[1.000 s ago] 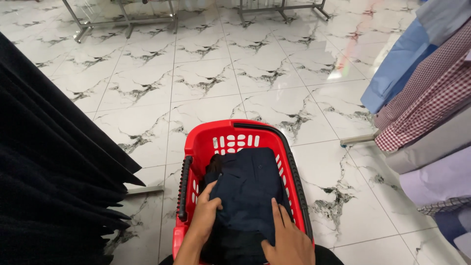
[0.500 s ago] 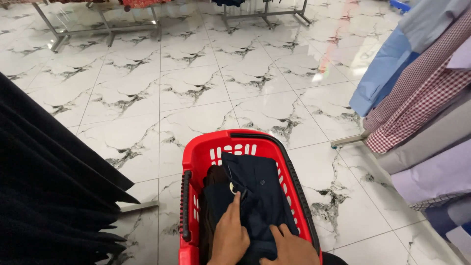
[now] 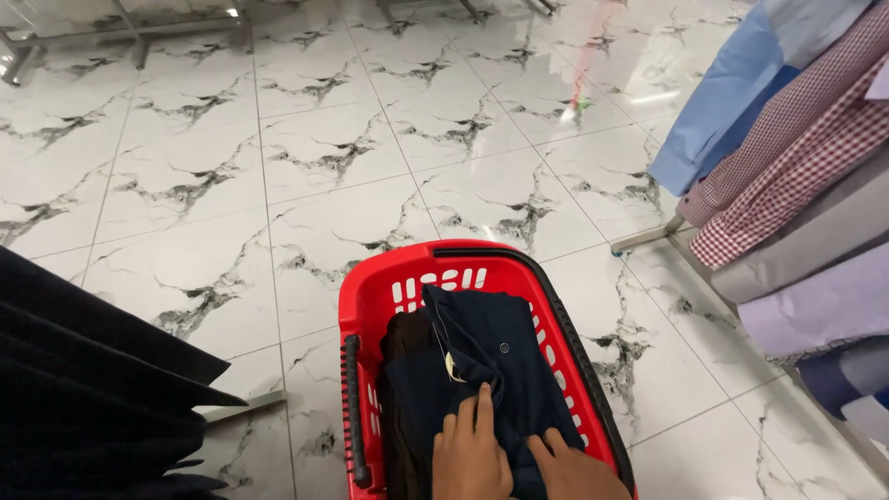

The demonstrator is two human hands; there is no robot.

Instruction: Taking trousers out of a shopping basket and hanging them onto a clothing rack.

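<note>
Clothing shop: shirt racks [image 3: 796, 176], basket [image 3: 389, 287]

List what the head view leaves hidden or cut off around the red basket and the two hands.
- Left hand and right hand: wrists cut off by the bottom edge; palms face down, so any grip is hidden.
- Red basket: near end cut off by the bottom edge; its floor is covered by the navy garment.
- Dark brown cloth: mostly buried under the navy garment.
- Hanging shirts: cut off by the right edge.
</note>
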